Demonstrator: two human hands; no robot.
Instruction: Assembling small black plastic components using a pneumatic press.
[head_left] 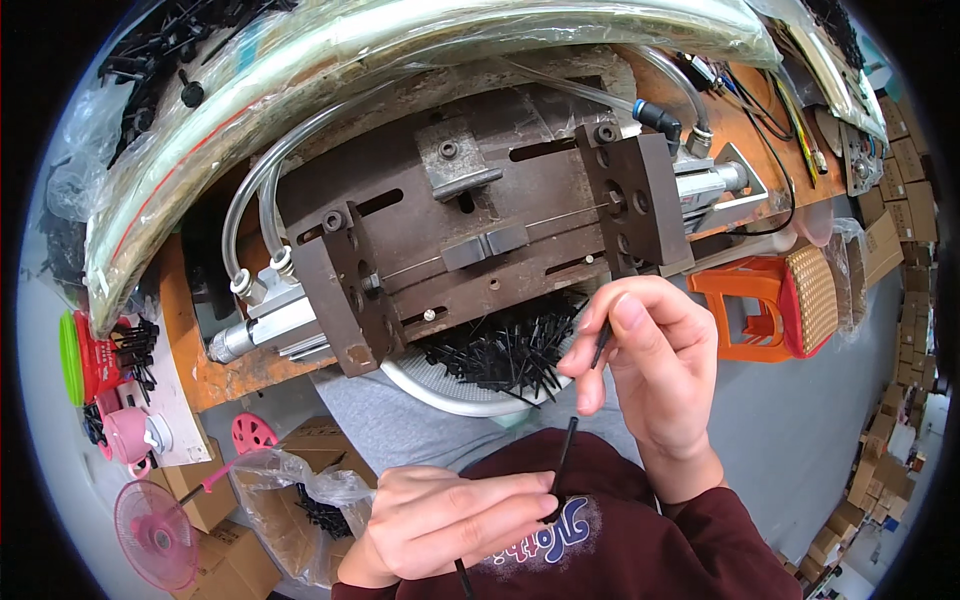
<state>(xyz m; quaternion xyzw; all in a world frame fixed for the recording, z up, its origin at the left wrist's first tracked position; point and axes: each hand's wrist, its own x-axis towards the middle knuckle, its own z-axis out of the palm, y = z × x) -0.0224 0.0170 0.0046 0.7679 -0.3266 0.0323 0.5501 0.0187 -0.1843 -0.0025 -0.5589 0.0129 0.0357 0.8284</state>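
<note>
Near the brown fixture (530,203) and pale basin (432,397), left hand (440,525) and right hand (655,365) both pinch black rods (566,450).

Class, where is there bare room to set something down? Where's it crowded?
Grey floor lies bare between the orange stool, right sleeve and cardboard boxes. Crowded: the basket heaped with black parts, near the right hand.

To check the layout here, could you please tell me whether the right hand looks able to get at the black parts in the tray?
Probably yes: the black parts lie uncovered at the near side of the tray, close by the right hand, though that hand holds a black rod.
</note>
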